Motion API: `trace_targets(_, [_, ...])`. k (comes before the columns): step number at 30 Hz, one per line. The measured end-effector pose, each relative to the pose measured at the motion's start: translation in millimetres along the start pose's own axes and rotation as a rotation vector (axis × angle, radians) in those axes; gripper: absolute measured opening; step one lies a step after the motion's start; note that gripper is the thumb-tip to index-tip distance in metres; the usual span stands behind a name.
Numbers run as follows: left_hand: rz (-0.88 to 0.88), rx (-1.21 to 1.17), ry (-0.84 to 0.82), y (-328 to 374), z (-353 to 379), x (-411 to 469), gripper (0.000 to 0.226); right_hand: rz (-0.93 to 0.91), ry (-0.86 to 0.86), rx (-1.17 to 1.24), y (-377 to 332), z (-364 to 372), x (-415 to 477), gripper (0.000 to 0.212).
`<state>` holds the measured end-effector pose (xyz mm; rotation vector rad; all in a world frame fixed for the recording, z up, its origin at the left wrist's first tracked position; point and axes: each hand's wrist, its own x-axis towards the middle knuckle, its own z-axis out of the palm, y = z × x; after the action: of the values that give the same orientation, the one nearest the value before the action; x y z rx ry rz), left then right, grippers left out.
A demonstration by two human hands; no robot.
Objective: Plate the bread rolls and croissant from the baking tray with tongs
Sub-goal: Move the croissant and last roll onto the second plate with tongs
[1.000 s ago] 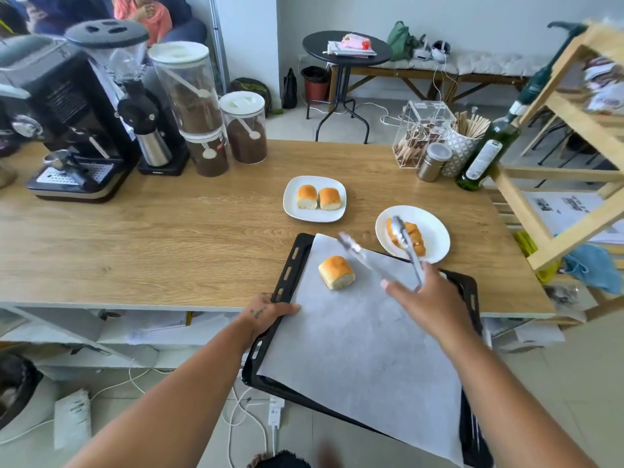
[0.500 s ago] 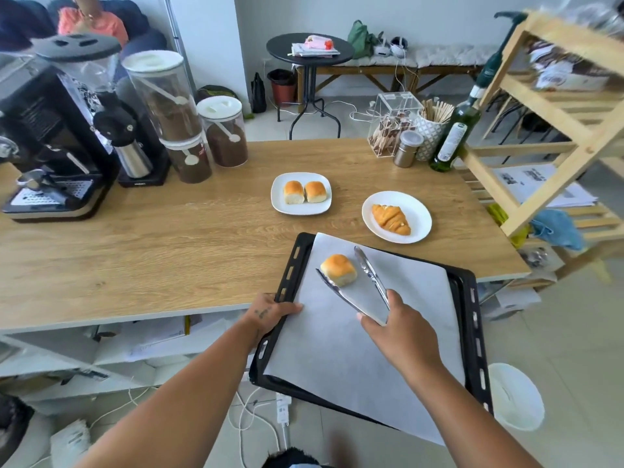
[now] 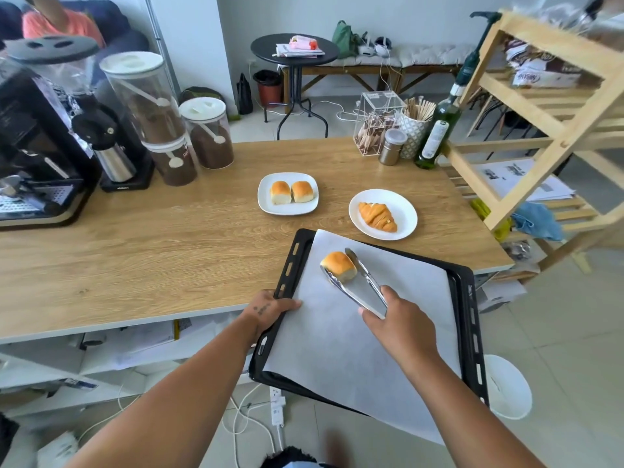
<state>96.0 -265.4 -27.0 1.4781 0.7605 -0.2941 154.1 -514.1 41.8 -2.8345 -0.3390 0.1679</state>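
**crumbwatch:** Tongs [image 3: 358, 284] sit in the right hand [image 3: 398, 327], which is wrapped around the handle end and squeezing. The two metal arms straddle the last bread roll [image 3: 338, 265] on the tray: one arm runs along its near-left underside, the other along its far-right side. Looks like both touch it, so the roll is pinched between the tips, though it's hard to say if it's off the paper.

**ovenmitt_99:** And the tray itself?

**crumbwatch:** The black baking tray [image 3: 467, 319] hangs half off the wooden counter [image 3: 152, 258], lined with white parchment [image 3: 337, 359]. The left hand [image 3: 270, 307] is clamped on its left rim, thumb on top of the paper edge. The roll lies near the tray's far-left corner, well ahead of the right hand.

**ovenmitt_99:** Plates?

**crumbwatch:** The square plate [image 3: 288, 194] holds two rolls [image 3: 291, 192] side by side, touching. The round plate [image 3: 383, 214], just right of it, holds the croissant [image 3: 377, 216]. Both plates sit just beyond the tray's far edge.
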Motion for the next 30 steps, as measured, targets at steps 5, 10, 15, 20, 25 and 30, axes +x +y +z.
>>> trace_targets(5, [-0.006, -0.003, 0.008, 6.3, 11.3, 11.8, 0.051, -0.002, -0.015, -0.004, 13.2, -4.8, 15.8, 0.066])
trace_targets(10, [-0.005, -0.013, 0.009, 8.6, 19.9, 15.5, 0.054, -0.019, -0.032, 0.013, 24.2, -3.6, 24.8, 0.061])
trace_targets(15, [-0.003, -0.049, 0.021, 7.6, 27.8, 22.2, 0.051, -0.046, -0.075, 0.096, 39.2, -13.5, 44.0, 0.054])
trace_targets(20, [0.006, -0.053, 0.063, 7.9, 32.1, 27.3, 0.031, -0.091, -0.129, 0.318, 53.8, -31.1, 75.0, 0.035])
trace_targets(25, [0.009, -0.054, 0.109, 11.8, 35.4, 31.7, 0.025, -0.040, -0.043, 0.443, 81.6, -57.9, 132.5, 0.031])
trace_targets(30, [0.000, -0.068, 0.158, 5.7, 35.8, 33.0, 0.028, 0.088, 0.009, 0.352, 113.1, -66.2, 194.0, 0.057])
